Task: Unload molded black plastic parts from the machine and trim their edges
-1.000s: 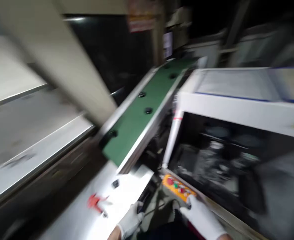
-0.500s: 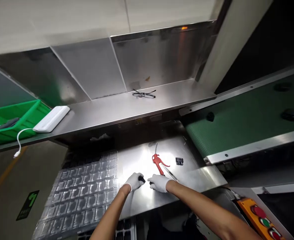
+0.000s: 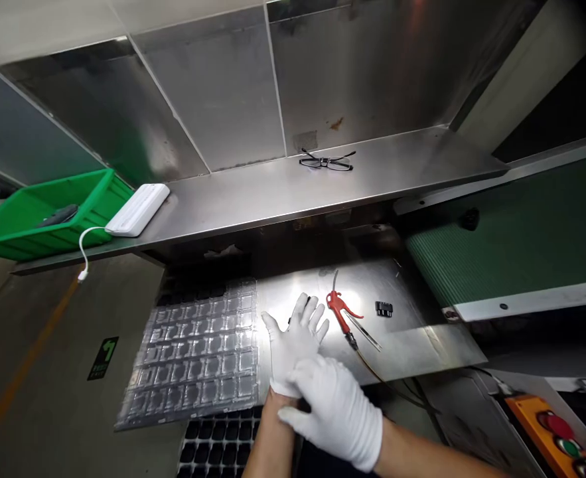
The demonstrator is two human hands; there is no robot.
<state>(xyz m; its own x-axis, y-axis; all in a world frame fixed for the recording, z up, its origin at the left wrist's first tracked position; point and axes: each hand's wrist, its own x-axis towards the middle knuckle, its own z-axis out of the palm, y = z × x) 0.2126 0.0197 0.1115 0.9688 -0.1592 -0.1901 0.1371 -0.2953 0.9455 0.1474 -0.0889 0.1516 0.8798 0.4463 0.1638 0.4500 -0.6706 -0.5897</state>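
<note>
My left hand (image 3: pixel 295 338), in a white glove, is held up over the steel worktop (image 3: pixel 422 338) with its fingers spread and nothing in them. My right hand (image 3: pixel 337 411), also gloved, is closed round the cuff of the left glove at the wrist. A red air blow gun (image 3: pixel 340 309) lies on the worktop just right of the left fingertips, its hose trailing toward me. A small black part (image 3: pixel 383 308) lies farther right. A clear blister tray (image 3: pixel 198 352) with several empty pockets lies left of my hands.
A black pocket tray (image 3: pixel 218 448) sits below the clear one. On the steel shelf behind are glasses (image 3: pixel 326 161), a white device with a cable (image 3: pixel 138 209) and a green bin (image 3: pixel 38 226). A green conveyor belt (image 3: pixel 512 252) runs right; an orange button box (image 3: pixel 556 431) sits at lower right.
The view swung from the conveyor to the worktop. Both hands were low on the worktop by small black parts; now they are nearer me, left fingers spread, right gripping the left cuff.
</note>
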